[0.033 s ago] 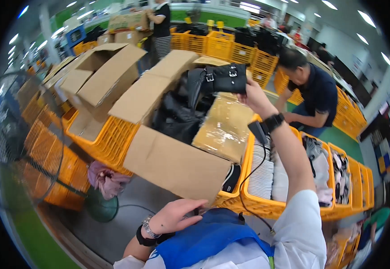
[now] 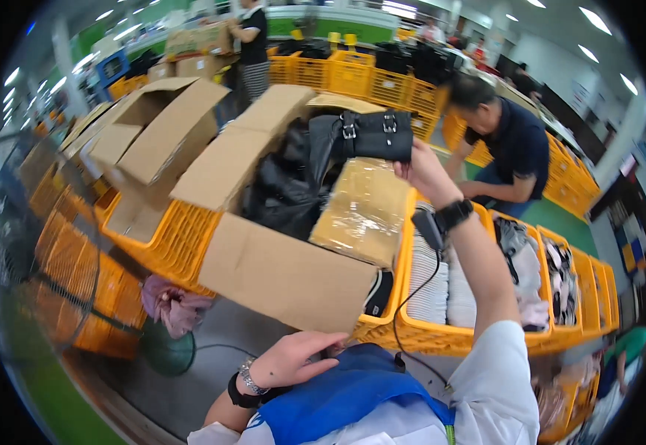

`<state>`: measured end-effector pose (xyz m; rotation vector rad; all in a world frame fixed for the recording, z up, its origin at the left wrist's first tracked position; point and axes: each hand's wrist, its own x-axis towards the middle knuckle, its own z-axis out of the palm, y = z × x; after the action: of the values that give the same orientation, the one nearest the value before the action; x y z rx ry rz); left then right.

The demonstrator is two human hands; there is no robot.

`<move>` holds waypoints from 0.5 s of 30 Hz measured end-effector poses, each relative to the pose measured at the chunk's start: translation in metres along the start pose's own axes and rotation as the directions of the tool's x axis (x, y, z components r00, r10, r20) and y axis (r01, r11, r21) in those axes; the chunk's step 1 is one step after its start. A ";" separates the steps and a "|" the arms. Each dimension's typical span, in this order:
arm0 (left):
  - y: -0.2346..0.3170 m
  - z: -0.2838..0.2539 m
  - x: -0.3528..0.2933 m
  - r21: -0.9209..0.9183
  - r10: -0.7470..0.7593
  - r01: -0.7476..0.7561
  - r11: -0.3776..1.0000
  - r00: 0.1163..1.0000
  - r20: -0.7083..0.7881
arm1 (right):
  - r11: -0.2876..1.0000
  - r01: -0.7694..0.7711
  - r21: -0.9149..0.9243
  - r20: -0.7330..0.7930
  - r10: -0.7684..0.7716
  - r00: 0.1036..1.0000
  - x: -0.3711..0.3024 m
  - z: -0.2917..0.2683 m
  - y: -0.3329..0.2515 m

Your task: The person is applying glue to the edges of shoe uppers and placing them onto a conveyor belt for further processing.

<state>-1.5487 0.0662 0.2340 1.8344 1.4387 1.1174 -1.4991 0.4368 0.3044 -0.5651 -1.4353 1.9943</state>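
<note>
My right hand [image 2: 424, 172] is stretched forward, its fingers closed on the end of a black leather piece with two buckled straps [image 2: 367, 135], shaped like a boot shaft. The piece is held over an open cardboard box, its other end hanging toward a heap of shiny black leather goods [image 2: 282, 185] inside. Beside the heap lies a tan parcel wrapped in clear tape [image 2: 364, 211]. My left hand [image 2: 297, 358] hovers in front of my blue apron [image 2: 345, 386], below the box's near flap [image 2: 286, 271]. Its fingers are stretched with the thumb apart, and nothing shows in it.
Yellow crates [image 2: 442, 337] with folded clothes stand to the right. A co-worker in a dark shirt [image 2: 519, 152] bends beyond them. Another open carton [image 2: 152, 130] sits at the left, near a standing fan [image 2: 22, 245]. A black cable [image 2: 404, 304] runs from a device at my right wrist.
The view has shifted slightly, so the box and crates appear a little farther left. My right hand keeps its hold on the black leather piece; the left hand stays nearly still.
</note>
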 end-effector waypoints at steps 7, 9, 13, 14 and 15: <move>-0.007 0.048 0.045 -0.184 0.190 -0.128 0.975 0.907 0.375 | 0.798 -0.016 0.603 -0.055 0.062 0.997 -0.211 -0.082 0.038; 0.000 0.065 0.058 -0.190 0.189 -0.109 0.976 0.859 0.476 | 0.692 0.034 0.721 -0.053 0.006 0.999 -0.264 -0.099 0.051; 0.019 0.118 0.082 -0.195 0.213 -0.116 0.974 0.766 0.606 | 0.603 0.218 0.767 -0.248 -0.033 0.968 -0.363 -0.132 0.064; 0.024 0.138 0.094 -0.214 0.236 -0.126 0.969 0.733 0.638 | 0.613 0.307 0.728 -0.335 -0.072 0.940 -0.389 -0.144 0.067; 0.029 0.160 0.105 -0.277 0.257 -0.084 0.957 0.687 0.680 | 0.624 0.387 0.679 -0.412 -0.113 0.904 -0.415 -0.154 0.068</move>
<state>-1.3872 0.1699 0.2059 1.9424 0.6591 0.4909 -1.1143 0.2404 0.1866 -0.2675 -0.3545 1.9142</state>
